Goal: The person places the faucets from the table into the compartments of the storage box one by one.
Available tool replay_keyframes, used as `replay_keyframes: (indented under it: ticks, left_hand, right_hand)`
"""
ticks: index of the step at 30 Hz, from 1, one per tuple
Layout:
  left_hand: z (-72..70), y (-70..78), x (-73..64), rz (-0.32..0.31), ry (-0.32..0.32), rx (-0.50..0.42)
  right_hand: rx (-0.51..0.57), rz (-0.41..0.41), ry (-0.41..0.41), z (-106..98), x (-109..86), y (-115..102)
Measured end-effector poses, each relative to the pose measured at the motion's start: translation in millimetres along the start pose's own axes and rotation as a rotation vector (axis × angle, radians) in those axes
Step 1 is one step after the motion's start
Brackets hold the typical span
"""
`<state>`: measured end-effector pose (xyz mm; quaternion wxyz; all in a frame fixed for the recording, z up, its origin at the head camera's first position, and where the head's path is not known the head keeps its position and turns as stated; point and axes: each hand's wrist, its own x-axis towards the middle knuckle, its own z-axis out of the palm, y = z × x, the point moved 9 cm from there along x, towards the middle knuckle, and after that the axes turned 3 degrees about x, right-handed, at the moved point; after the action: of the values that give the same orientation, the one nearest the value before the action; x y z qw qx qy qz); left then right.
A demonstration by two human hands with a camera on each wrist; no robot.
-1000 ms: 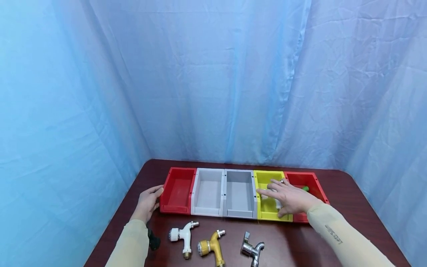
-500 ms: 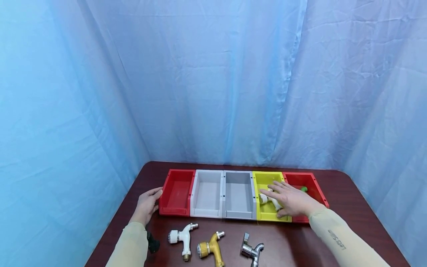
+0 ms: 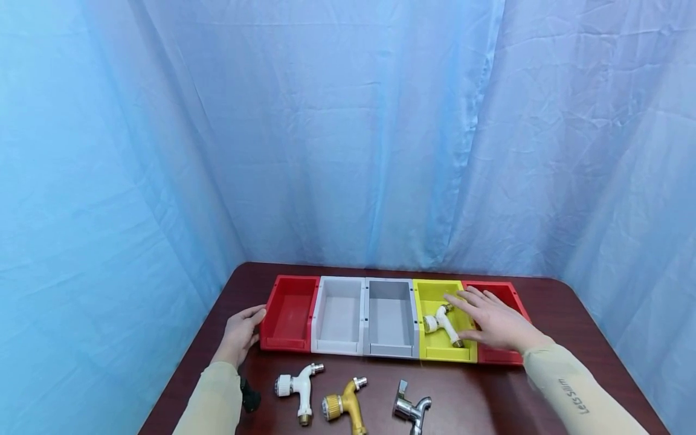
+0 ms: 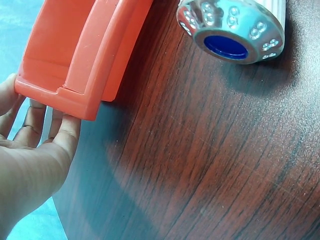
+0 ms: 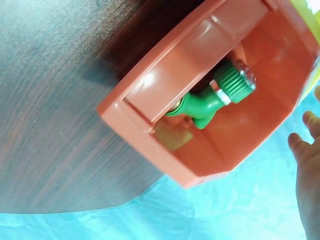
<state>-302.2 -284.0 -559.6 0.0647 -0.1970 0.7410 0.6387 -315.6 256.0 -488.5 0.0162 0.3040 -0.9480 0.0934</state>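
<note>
My left hand (image 3: 239, 333) grips the outer side of the left red bin (image 3: 290, 311), thumb near its rim and fingers against its wall in the left wrist view. My right hand (image 3: 497, 320) is spread over the right red bin (image 5: 142, 131), holding nothing. Beside its thumb, a white tap (image 3: 444, 325) with a brass end lies in the yellow bin (image 3: 437, 353). A green tap (image 5: 202, 104) lies in the right red bin; the hand hides it in the head view.
Between the red and yellow bins stand a white bin (image 3: 338, 348) and a grey bin (image 3: 390, 350). In front lie a white tap (image 3: 303, 393), a yellow tap (image 3: 350, 408) and a chrome tap (image 3: 411, 411) on the dark wooden table (image 3: 462, 399). Blue curtains (image 3: 348, 151) surround it.
My right hand has come away from the white tap in the yellow bin and moved right, over the right red bin. The left hand stays at the left red bin.
</note>
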Motion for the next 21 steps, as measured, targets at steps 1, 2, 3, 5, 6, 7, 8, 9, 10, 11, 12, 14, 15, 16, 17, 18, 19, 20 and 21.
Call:
replay_keyframes:
  ticks: [1,2,3,5,6,7,8,9,10,11,12,14,15,16,17,18,19,20,21]
  left_hand:
    - [0.1,0.0,0.2,0.000,-0.001,0.001]
    - [0.2,0.2,0.2,0.000,0.000,0.001]
    - [0.2,0.1,0.4,0.001,0.000,0.001]
    - [0.6,0.4,0.6,0.005,-0.004,0.000]
    - [0.6,0.3,0.7,0.006,-0.004,-0.002]
    - [0.8,0.5,0.7,0.007,-0.006,-0.003]
    - [0.9,0.8,0.5,0.008,-0.006,-0.004]
    - [0.9,0.7,0.7,0.008,-0.007,-0.003]
    - [0.9,0.7,0.6,0.007,-0.006,-0.002]
    - [0.9,0.7,0.5,0.006,-0.006,-0.001]
    - [0.9,0.5,0.6,0.005,-0.006,0.000]
    - [1.0,0.2,0.6,0.001,-0.006,0.001]
    - [1.0,-0.1,0.8,-0.001,-0.006,0.002]
    - [1.0,-0.1,0.7,-0.002,-0.005,0.001]
    - [1.0,-0.2,0.7,-0.002,-0.005,0.001]
    - [1.0,-0.2,0.7,-0.002,-0.006,0.001]
    - [0.9,-0.3,0.7,-0.002,-0.005,0.002]
    - [0.8,-0.4,0.7,-0.003,-0.004,0.004]
    - [0.7,-0.7,0.8,-0.004,-0.004,0.004]
  right_hand:
    - [0.002,0.014,0.004,-1.0,-1.5,3.2]
    - [0.004,0.027,0.005,-1.8,-2.9,6.2]
    - [0.005,0.038,0.005,-2.4,-4.3,8.9]
    - [0.014,0.053,0.009,-3.5,-7.0,13.3]
    - [0.018,0.055,0.012,-4.1,-8.2,14.9]
    - [0.020,0.056,0.015,-4.7,-9.3,16.2]
    - [0.023,0.057,0.018,-5.3,-10.3,17.2]
    - [0.027,0.059,0.021,-6.0,-11.3,18.3]
    - [0.030,0.065,0.023,-6.6,-12.3,19.5]
    - [0.033,0.072,0.023,-7.2,-13.4,20.8]
    - [0.036,0.077,0.025,-7.5,-14.3,22.3]
    - [0.040,0.090,0.029,-8.3,-16.2,26.0]
    - [0.042,0.099,0.030,-8.7,-17.3,28.0]
    - [0.042,0.104,0.035,-9.5,-18.3,29.6]
    - [0.043,0.111,0.040,-10.2,-19.2,31.6]
    - [0.044,0.117,0.045,-11.1,-19.9,33.5]
    - [0.043,0.126,0.048,-12.2,-20.8,35.6]
    - [0.044,0.139,0.050,-13.1,-21.9,38.0]
    - [0.044,0.150,0.054,-14.3,-22.8,40.1]
